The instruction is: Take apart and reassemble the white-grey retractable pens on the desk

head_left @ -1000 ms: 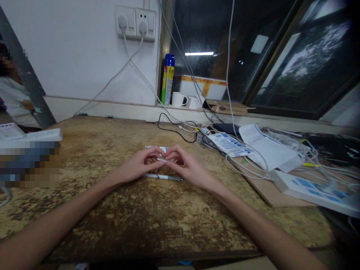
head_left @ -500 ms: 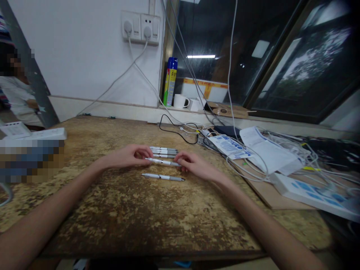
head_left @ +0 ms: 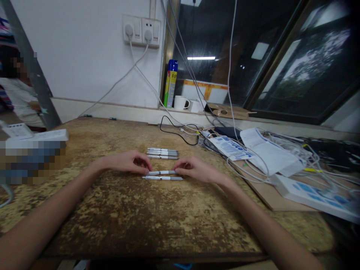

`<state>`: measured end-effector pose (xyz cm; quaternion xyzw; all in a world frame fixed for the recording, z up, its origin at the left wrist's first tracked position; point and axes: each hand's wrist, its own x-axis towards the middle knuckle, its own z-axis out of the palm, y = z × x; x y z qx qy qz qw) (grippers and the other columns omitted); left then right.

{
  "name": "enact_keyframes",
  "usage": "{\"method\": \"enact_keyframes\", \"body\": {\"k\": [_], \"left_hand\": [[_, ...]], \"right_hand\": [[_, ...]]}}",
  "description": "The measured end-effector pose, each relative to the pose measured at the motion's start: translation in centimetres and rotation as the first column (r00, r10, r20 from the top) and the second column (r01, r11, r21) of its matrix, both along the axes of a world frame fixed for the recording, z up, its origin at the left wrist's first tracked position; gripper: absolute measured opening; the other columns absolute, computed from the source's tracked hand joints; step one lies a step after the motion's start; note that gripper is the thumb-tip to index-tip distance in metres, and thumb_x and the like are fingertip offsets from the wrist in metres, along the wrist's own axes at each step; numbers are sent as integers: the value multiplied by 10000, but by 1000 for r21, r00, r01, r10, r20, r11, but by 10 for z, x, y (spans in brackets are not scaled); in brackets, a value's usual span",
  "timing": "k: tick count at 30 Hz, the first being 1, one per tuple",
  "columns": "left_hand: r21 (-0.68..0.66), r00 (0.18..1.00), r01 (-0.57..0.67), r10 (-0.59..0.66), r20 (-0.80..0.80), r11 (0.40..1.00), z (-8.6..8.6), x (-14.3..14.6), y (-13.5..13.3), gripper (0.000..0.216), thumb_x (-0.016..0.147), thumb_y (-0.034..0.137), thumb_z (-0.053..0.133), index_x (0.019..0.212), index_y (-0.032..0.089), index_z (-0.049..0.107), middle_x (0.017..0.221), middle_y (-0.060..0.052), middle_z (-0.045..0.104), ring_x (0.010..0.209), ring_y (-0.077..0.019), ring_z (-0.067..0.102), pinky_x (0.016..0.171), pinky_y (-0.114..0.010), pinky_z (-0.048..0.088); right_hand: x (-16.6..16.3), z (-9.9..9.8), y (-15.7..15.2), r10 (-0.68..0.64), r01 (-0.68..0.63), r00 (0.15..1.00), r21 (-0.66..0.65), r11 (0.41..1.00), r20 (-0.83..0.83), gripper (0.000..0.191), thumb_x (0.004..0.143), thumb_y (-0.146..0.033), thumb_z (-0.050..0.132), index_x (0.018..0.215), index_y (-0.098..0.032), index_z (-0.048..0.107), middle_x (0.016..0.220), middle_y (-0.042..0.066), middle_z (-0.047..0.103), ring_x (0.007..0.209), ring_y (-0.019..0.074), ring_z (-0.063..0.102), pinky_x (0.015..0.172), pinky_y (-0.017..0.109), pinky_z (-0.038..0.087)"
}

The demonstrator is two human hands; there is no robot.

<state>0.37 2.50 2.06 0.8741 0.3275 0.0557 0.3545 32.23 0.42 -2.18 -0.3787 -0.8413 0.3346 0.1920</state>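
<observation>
A white and grey pen [head_left: 162, 173] lies crosswise between my hands. My left hand [head_left: 134, 163] pinches its left end, and my right hand [head_left: 194, 168] pinches its grey right end. Just in front of it, nearer me, another similar pen [head_left: 163, 178] rests on the table, almost parallel to the held one. Beyond my fingers, a row of several pens [head_left: 162, 153] lies side by side on the worn wooden table [head_left: 152, 221].
On the right lie papers [head_left: 261, 150], tangled cables and a white power strip [head_left: 312, 195]. A spray can [head_left: 170, 83] and a white mug [head_left: 181, 102] stand on the windowsill. White adapters [head_left: 36, 134] sit at the left; a person [head_left: 21, 101] is behind them.
Both hands have brought the held pen toward me, away from the row of pens and close to the single pen in front.
</observation>
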Motion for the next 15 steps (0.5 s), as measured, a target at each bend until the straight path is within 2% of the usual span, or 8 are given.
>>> {"method": "enact_keyframes", "body": {"k": [5,8,12,15], "left_hand": [[17,1000,-3,3,16,1000,-5,2,1,333,940,472,668,1113,216,791,988,-46,760,883,-201,653,761,-267,472],[119,992,-104,95,84,987,-10,3,4,341,968,463,614,1139,210,766,1004,-50,750,869,-201,647,746,-275,469],[312,938,-333,278,209,890,-18,1,11,338,964,445,592,1130,186,733,965,-57,722,823,-205,635,753,-302,491],[457,930,-366,296,218,811,-23,-3,17,317,972,432,572,1087,182,729,1036,-83,712,925,-236,648,876,-358,505]], "right_hand": [[0,0,0,7,-7,1000,-3,1000,-10,234,945,-374,666,985,-174,780,935,55,768,810,181,660,721,285,493],[2,0,2,-11,10,999,-18,1000,-39,261,945,-403,664,963,-165,769,893,52,761,772,176,649,702,280,489],[7,-1,7,-126,127,992,54,990,-14,303,958,-423,642,902,-156,774,833,58,763,724,180,646,681,284,476],[11,-2,11,-246,243,969,175,954,-4,280,954,-398,650,890,-167,793,851,70,778,757,200,664,702,300,473]]}}
